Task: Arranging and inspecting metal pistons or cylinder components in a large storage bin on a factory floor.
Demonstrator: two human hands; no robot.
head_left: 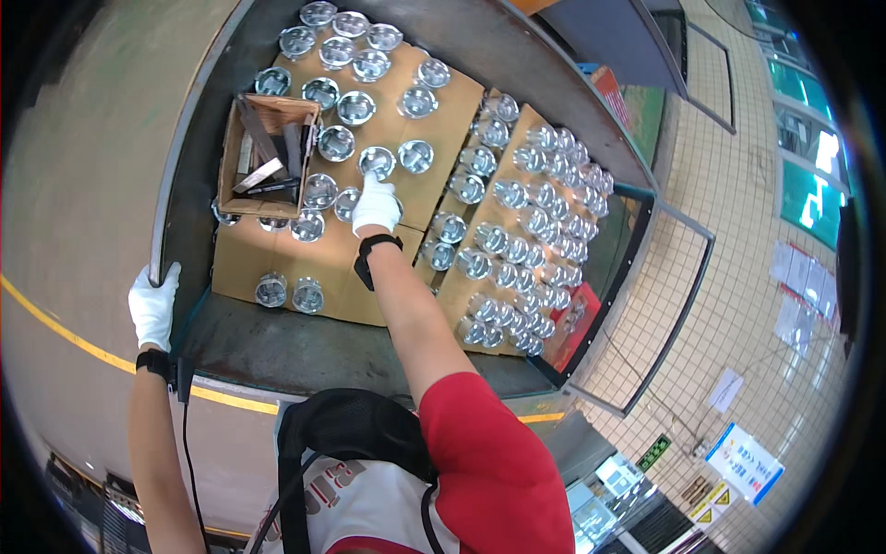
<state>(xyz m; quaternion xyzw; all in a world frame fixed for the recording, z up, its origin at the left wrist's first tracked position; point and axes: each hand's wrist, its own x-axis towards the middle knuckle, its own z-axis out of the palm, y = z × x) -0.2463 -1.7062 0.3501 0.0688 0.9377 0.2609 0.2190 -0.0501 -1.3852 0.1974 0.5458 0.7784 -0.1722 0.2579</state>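
My right hand (376,205), in a white glove, reaches into a dark metal bin. Its fingers are pressed together at the near edge of a shiny silver piston (377,160) and seem to pinch it. More pistons stand around it on a brown cardboard sheet (443,129), one just to the right (415,156) and another to the left (336,143). My left hand (154,307), also gloved in white, is closed around the bin's left rim (166,208). The glove covers part of the piston under my right fingertips.
An open cardboard box (227,166) with dark bars and a pale block sits left inside the bin. Rows of pistons (517,249) crowd the right side on a lower cardboard layer. A red tray (583,319) lies at the right end, by a metal frame handle (678,323).
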